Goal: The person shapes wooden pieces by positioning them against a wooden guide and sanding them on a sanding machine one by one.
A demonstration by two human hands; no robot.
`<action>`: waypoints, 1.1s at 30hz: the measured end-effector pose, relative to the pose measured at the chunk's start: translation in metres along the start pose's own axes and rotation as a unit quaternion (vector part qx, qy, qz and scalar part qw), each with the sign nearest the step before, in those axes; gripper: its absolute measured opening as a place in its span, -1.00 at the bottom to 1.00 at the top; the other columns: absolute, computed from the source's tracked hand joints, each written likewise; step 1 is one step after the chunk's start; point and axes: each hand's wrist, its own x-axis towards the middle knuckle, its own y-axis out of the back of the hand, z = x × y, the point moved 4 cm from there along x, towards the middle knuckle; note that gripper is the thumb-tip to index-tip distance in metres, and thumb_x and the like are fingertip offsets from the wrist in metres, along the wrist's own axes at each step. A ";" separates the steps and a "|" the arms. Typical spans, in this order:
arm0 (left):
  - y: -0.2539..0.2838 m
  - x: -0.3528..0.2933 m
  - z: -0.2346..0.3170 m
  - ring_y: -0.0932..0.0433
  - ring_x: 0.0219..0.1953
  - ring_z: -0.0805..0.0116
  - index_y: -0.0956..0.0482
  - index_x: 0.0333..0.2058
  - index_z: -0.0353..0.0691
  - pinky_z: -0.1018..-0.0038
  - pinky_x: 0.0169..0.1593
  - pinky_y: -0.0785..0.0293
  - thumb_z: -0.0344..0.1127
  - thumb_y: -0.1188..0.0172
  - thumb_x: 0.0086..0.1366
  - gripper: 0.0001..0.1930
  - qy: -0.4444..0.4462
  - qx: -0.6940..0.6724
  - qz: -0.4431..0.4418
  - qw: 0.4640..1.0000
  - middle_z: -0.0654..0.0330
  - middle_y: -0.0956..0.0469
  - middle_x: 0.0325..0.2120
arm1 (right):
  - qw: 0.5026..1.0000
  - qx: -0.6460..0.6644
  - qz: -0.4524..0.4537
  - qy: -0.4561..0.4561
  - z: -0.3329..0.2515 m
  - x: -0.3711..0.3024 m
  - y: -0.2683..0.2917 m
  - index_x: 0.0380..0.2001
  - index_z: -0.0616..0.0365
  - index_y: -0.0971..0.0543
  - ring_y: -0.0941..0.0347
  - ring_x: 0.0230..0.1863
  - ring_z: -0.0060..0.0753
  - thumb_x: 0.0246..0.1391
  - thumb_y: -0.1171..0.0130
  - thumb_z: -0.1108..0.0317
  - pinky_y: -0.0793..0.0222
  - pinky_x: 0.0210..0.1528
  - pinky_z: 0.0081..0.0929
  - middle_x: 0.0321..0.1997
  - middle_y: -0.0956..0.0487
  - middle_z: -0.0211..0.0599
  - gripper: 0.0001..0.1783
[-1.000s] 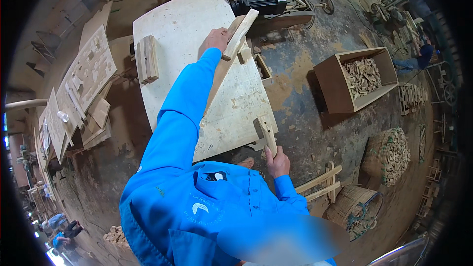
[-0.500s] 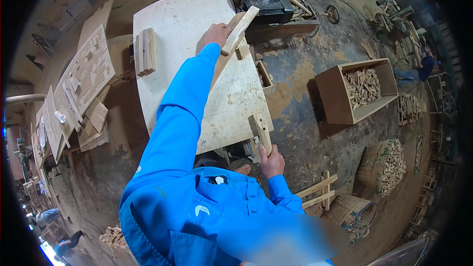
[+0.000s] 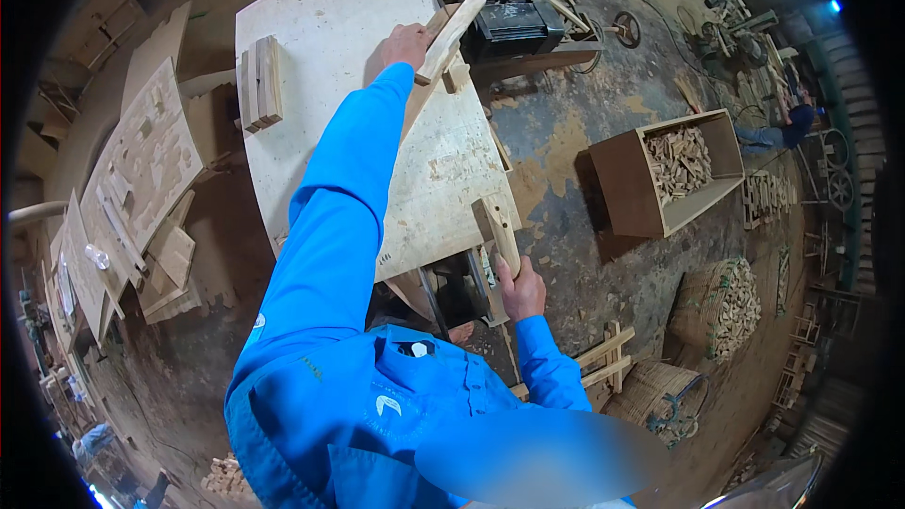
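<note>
- The table point(image 3: 320, 85), with its pale, scuffed top, spreads out in front of me.
- An open wooden box point(image 3: 622, 193) stands on the floor well to the right of the table, filled with small wood pieces.
- Beyond the table's near right corner is a woven basket point(image 3: 693, 297) heaped with offcuts, and nearer me a second one, its contents unclear.
- A black motor point(image 3: 514, 24) sits just beside the table's far right edge.
- A brown board point(image 3: 418, 111) lies aslant on the table, partly hidden by my left sleeve.
- A stack of wooden blocks point(image 3: 262, 83) rests along the table's left edge.
- A pale slat point(image 3: 457, 33) slants across the table's far right side, over the brown board.
- A drilled slat point(image 3: 507, 243), dark holes showing, reaches over the table's near right corner; I cannot tell whether it touches.
- My left grip point(image 3: 405, 44) is against the pale slat; how tightly it closes, I cannot tell.
- My right grip point(image 3: 523, 292), just off the table's near right corner, wraps the drilled slat's near end.
</note>
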 end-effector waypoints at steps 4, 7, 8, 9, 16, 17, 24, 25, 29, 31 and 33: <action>-0.001 0.001 -0.008 -0.57 0.18 -0.02 -0.68 0.13 0.14 0.13 0.25 -0.47 0.05 -0.06 0.49 -0.62 0.008 0.009 0.003 1.000 0.08 -0.55 0.20 | 1.000 0.006 0.006 -0.008 -0.003 -0.003 -0.001 -0.29 0.23 -0.53 -0.61 -0.28 0.39 0.33 -0.10 -0.24 -0.45 -0.24 0.18 -0.42 -0.65 0.20 -0.38; -0.003 0.001 -0.002 -0.59 0.15 -0.09 -0.69 0.11 0.12 0.09 0.23 -0.49 0.02 -0.04 0.49 -0.62 -0.011 0.014 0.019 1.000 0.04 -0.55 0.19 | 1.000 0.009 -0.007 -0.028 -0.005 -0.006 0.001 -0.23 0.17 -0.53 -0.61 -0.22 0.42 0.34 -0.10 -0.22 -0.48 -0.17 0.23 -0.34 -0.67 0.24 -0.43; -0.004 0.001 -0.002 -0.59 0.15 -0.09 -0.69 0.11 0.12 0.09 0.23 -0.49 0.02 -0.04 0.49 -0.62 -0.015 0.012 0.019 1.000 0.04 -0.55 0.19 | 1.000 0.013 0.007 -0.024 -0.004 -0.007 0.000 -0.26 0.18 -0.54 -0.61 -0.24 0.39 0.33 -0.11 -0.22 -0.47 -0.20 0.19 -0.38 -0.66 0.19 -0.42; -0.004 0.002 -0.003 -0.61 0.09 -0.13 -0.72 0.03 0.07 0.06 0.17 -0.52 0.00 -0.09 0.47 -0.66 -0.030 -0.004 0.043 0.999 0.01 -0.58 0.09 | 1.000 0.017 0.019 -0.018 -0.006 -0.007 0.002 -0.29 0.19 -0.55 -0.62 -0.27 0.36 0.32 -0.13 -0.22 -0.46 -0.24 0.15 -0.41 -0.66 0.15 -0.41; -0.011 -0.001 -0.012 -0.63 0.00 -0.16 -0.75 -0.07 -0.05 0.01 0.10 -0.55 -0.07 -0.18 0.41 -0.71 -0.071 -0.037 0.084 0.993 -0.06 -0.61 -0.05 | 0.999 0.015 -0.002 -0.037 -0.015 -0.015 0.017 -0.20 0.12 -0.59 -0.63 -0.19 0.35 0.31 -0.15 -0.23 -0.48 -0.17 0.18 -0.32 -0.69 0.17 -0.44; -0.010 -0.004 -0.012 -0.63 0.00 -0.16 -0.76 -0.07 -0.05 0.01 0.09 -0.55 -0.08 -0.19 0.40 -0.71 -0.088 -0.047 0.091 0.991 -0.06 -0.61 -0.05 | 0.999 0.012 -0.004 -0.042 -0.016 -0.016 0.019 -0.20 0.12 -0.60 -0.63 -0.19 0.34 0.31 -0.15 -0.23 -0.48 -0.17 0.17 -0.32 -0.69 0.16 -0.44; 0.019 -0.017 -0.062 -0.52 -0.32 0.33 -0.66 0.08 -0.15 0.39 -0.22 -0.53 0.09 -0.18 0.50 -0.55 0.141 -0.705 -0.078 0.690 0.23 -0.55 -0.29 | 0.999 0.026 0.005 -0.037 -0.023 -0.016 0.024 -0.27 0.20 -0.58 -0.61 -0.27 0.35 0.30 -0.22 -0.14 -0.45 -0.27 0.07 -0.43 -0.63 0.16 -0.47; 0.034 -0.028 -0.060 -0.52 -0.32 0.33 -0.66 0.08 -0.15 0.39 -0.22 -0.53 0.09 -0.18 0.50 -0.55 0.149 -0.698 -0.081 0.696 0.23 -0.55 -0.29 | 0.999 0.024 0.001 -0.042 -0.022 -0.017 0.025 -0.27 0.20 -0.58 -0.61 -0.29 0.35 0.31 -0.22 -0.15 -0.45 -0.28 0.06 -0.45 -0.63 0.14 -0.47; 0.092 -0.075 -0.039 -0.37 -0.34 0.46 -0.65 0.04 -0.19 0.50 -0.24 -0.39 0.12 -0.12 0.54 -0.53 0.099 -0.834 -0.136 0.526 0.32 -0.44 -0.41 | 0.997 0.023 -0.033 -0.065 -0.026 -0.017 0.032 -0.25 0.15 -0.56 -0.62 -0.19 0.37 0.30 -0.13 -0.28 -0.48 -0.18 0.17 -0.34 -0.67 0.16 -0.39; 0.113 -0.092 -0.027 -0.32 -0.38 0.46 -0.64 0.04 -0.21 0.50 -0.24 -0.34 0.12 -0.13 0.53 -0.52 0.056 -0.863 -0.159 0.476 0.31 -0.44 -0.42 | 0.997 0.030 -0.038 -0.065 -0.020 -0.016 0.029 -0.25 0.16 -0.56 -0.62 -0.19 0.38 0.30 -0.12 -0.29 -0.47 -0.19 0.17 -0.33 -0.67 0.20 -0.37; 0.126 -0.104 -0.020 -0.30 -0.39 0.46 -0.64 0.05 -0.21 0.50 -0.26 -0.32 0.13 -0.14 0.53 -0.52 0.040 -0.867 -0.168 0.468 0.31 -0.42 -0.43 | 0.997 0.007 -0.044 -0.066 -0.021 -0.017 0.030 -0.25 0.16 -0.55 -0.61 -0.19 0.40 0.30 -0.10 -0.32 -0.47 -0.18 0.18 -0.34 -0.66 0.24 -0.36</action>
